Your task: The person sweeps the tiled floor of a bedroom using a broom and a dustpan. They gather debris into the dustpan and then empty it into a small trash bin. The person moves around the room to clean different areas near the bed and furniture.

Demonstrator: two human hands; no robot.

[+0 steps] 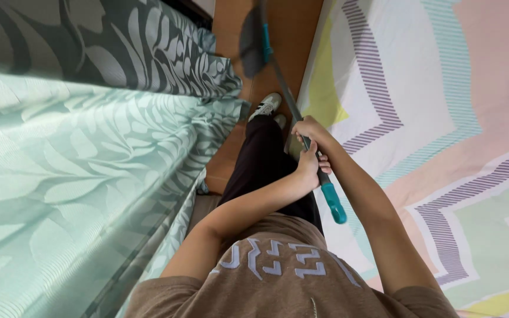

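Mop handle [293,109], grey with teal grip end, runs from my hands down to the wooden floor [293,35]; mop head [250,41] blurred, partly cut off at the top. Left hand [309,166] wrapped shut around the handle, right hand [307,128] just above it, also gripping. Narrow floor strip between green leaf-print curtain [78,171] and striped bedsheet [443,106]. Shoe [266,106] visible, legs mostly hidden.

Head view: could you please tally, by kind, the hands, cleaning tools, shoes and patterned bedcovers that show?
Hands: 2, left hand and right hand, both gripping the mop handle
Mops: 1
Shoes: 1, white shoe
Bedcovers: 2, green leaf bedcover, pastel zigzag bedcover
Total: 6
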